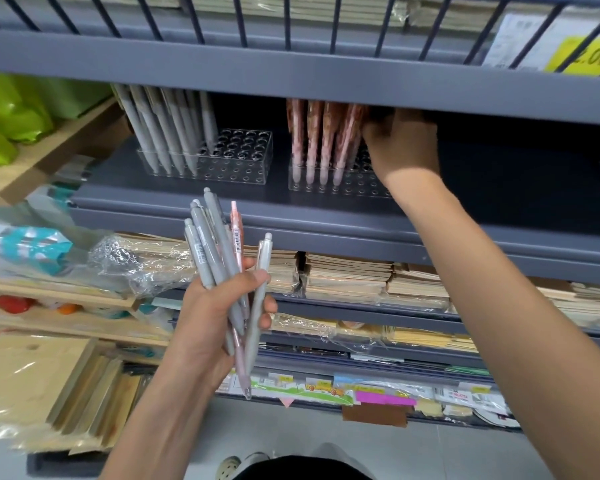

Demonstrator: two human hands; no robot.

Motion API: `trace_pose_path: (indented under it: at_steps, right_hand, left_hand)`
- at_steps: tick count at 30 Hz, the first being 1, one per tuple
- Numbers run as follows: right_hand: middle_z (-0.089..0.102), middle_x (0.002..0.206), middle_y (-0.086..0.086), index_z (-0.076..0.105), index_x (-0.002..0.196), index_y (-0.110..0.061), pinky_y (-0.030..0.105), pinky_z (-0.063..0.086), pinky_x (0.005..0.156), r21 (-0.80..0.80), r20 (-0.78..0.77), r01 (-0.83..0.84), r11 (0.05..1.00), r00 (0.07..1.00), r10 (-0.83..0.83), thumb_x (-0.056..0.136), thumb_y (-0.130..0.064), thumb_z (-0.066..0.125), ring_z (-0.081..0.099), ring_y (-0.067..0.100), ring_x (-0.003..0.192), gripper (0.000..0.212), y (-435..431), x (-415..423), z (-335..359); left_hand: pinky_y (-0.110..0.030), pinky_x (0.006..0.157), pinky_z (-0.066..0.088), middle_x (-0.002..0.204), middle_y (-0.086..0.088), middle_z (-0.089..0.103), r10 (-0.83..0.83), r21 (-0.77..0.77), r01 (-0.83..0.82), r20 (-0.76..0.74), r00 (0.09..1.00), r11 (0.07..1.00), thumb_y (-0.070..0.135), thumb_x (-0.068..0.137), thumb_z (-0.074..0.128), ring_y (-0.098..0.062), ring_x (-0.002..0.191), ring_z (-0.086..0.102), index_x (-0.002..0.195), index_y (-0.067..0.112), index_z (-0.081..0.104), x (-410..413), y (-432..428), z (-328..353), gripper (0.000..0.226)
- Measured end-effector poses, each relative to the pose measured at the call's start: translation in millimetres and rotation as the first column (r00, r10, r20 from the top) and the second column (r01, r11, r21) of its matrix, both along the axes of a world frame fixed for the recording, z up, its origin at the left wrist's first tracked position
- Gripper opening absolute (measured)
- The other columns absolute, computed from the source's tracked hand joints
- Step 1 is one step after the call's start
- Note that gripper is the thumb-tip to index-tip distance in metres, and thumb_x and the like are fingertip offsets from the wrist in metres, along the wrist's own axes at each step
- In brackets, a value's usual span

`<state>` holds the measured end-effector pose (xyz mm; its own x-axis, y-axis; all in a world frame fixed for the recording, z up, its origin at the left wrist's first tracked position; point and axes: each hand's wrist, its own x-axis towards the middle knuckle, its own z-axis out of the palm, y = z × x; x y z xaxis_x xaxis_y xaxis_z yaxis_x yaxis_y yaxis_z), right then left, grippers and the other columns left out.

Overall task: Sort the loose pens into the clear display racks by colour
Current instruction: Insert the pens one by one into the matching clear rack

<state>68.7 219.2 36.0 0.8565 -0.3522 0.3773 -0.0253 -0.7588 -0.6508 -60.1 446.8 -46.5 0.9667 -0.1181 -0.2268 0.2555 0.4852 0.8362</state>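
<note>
I count two clear racks on the shelf: the left rack and the right rack. In the left rack stand grey pens, about seven by my count, though they overlap and I can't be sure. The right rack shows four pink pens along its front row; any behind them are hidden. Two hands are in view. The left hand grips a loose bunch of six: five grey and one pink pen. The right hand is at the pink pens; whether it carries one I can't tell.
</note>
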Motion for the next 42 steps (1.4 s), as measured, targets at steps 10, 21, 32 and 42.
trace_pose_path:
  at_steps: [10,21,32,42]
  right_hand:
    - [0.072,0.069,-0.006,0.075,0.077,-0.024,0.016,0.043,0.056,0.421,-0.164,-0.347,0.838,0.880,0.446,0.086,-0.039,0.068,0.051,-0.006,0.051,0.019,37,-87,-20]
    - [0.070,0.068,-0.002,0.076,0.080,-0.017,0.022,0.045,0.051,0.613,-0.151,-0.342,0.712,0.834,0.531,0.087,-0.024,0.071,0.054,0.007,0.056,0.011,92,-96,-25]
    - [0.073,0.073,0.009,0.072,0.095,-0.006,0.028,0.059,0.062,0.725,-0.102,-0.250,0.642,0.883,0.458,0.087,-0.016,0.072,0.068,0.019,0.063,0.013,170,-99,-32]
    - [0.074,0.085,0.008,0.060,0.105,-0.005,0.030,0.060,0.073,0.563,0.184,-0.209,0.799,0.975,0.125,0.093,-0.006,0.059,0.073,0.018,0.077,0.012,178,-51,-1]
  left_hand:
    - [-0.027,0.043,0.050,0.071,-0.012,0.066,-0.043,0.002,0.043,0.002,0.999,0.999,0.008,0.069,0.078,-0.024,0.051,0.062,0.102,0.003,0.056,5,3,-3,0.039]
    - [-0.030,0.044,0.053,0.070,-0.015,0.067,-0.118,0.002,0.118,0.069,0.991,0.993,0.010,0.073,0.074,-0.029,0.051,0.066,0.091,0.005,0.058,11,42,-4,0.025]
    - [-0.024,0.037,0.040,0.052,-0.010,0.053,-0.090,0.043,0.086,0.089,0.992,0.995,0.011,0.072,0.074,-0.021,0.038,0.051,0.063,0.022,0.069,29,114,-13,0.016]
    - [-0.017,0.034,0.031,0.053,-0.002,0.051,-0.103,-0.010,0.104,0.055,0.993,0.995,0.015,0.079,0.074,-0.011,0.035,0.036,0.078,0.004,0.053,44,143,-14,0.024]
